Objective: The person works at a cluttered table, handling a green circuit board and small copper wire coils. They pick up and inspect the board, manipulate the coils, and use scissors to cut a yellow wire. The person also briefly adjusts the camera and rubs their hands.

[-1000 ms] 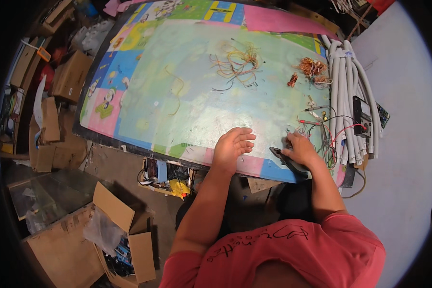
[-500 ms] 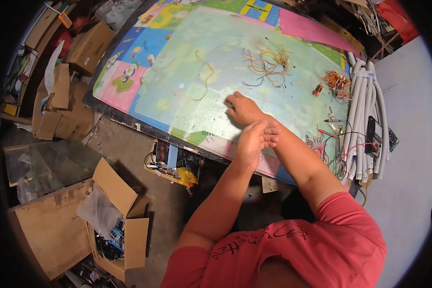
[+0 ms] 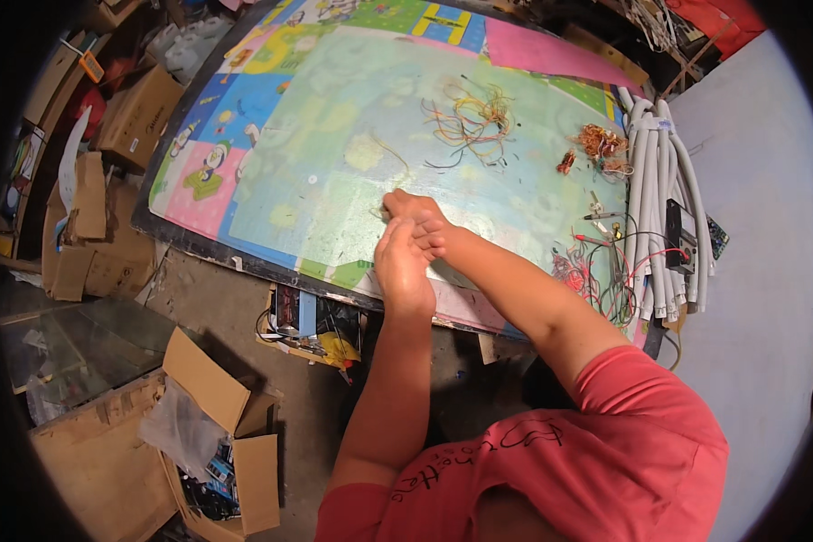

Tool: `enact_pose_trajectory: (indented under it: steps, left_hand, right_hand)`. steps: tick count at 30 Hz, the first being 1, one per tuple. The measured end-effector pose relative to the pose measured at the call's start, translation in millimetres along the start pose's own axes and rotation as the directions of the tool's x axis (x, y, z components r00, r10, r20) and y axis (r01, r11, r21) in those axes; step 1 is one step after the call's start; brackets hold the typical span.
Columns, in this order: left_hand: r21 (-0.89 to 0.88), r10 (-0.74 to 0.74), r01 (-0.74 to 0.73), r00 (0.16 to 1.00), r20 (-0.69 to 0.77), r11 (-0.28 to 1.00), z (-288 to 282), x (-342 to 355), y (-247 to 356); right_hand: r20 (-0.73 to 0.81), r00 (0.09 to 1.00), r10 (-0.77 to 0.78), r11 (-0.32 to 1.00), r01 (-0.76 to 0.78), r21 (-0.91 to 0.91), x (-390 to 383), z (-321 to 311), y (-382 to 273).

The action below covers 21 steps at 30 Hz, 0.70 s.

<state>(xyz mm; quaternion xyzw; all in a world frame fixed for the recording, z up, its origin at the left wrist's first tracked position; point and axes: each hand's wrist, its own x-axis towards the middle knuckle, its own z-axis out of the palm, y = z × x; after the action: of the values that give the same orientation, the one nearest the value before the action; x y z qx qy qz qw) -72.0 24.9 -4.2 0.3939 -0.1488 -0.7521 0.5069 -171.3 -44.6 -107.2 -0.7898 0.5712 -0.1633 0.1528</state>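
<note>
A thin yellow wire (image 3: 392, 152) lies in a curve on the table mat. My right hand (image 3: 415, 213) reaches across from the right and rests on the wire's lower part, fingers bent together over it. Its fingertips are partly hidden, so how firmly they grip cannot be seen. Just below, my left hand (image 3: 405, 262) is held up beside the right wrist, palm turned to the right and fingers loosely extended, with nothing in it. Farther back lies a tangle of coloured wires (image 3: 472, 122).
Copper wire bundles (image 3: 601, 143) sit at the table's right. Grey-white tubes (image 3: 646, 190) line that edge, next to a black meter (image 3: 680, 237) with red and black leads. A pink sheet (image 3: 551, 52) covers the far side. An open cardboard box (image 3: 260, 483) stands on the floor, lower left.
Both hands have moved left together, and my right hand has come down onto the yellow wire. The whole view has shifted slightly.
</note>
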Motion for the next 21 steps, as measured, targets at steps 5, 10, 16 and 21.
enact_pose_trajectory:
  steps: [5,10,16,21]
  left_hand:
    - [0.415,0.308,-0.311,0.948,0.078,0.855,11.4,-4.5,-4.2]
    - [0.723,0.065,-0.375,0.906,0.418,0.580,23.7,-19.2,-36.6]
    - [0.851,-0.135,-0.382,0.881,0.453,0.359,30.9,-32.9,-50.2]
    - [0.892,-0.023,-0.338,0.932,0.361,0.301,36.7,-36.3,-54.1]
  right_hand:
    - [0.065,0.924,0.378,0.596,-0.297,0.746,-78.1,-80.4,-19.3]
    - [0.149,0.927,0.345,0.269,-0.250,0.930,-137.1,-123.3,-5.4]
    - [0.271,0.894,0.357,0.394,-0.408,0.824,-193.8,-164.4,16.6]
    - [0.069,0.788,0.612,0.653,-0.553,0.517,-268.8,-192.7,75.6]
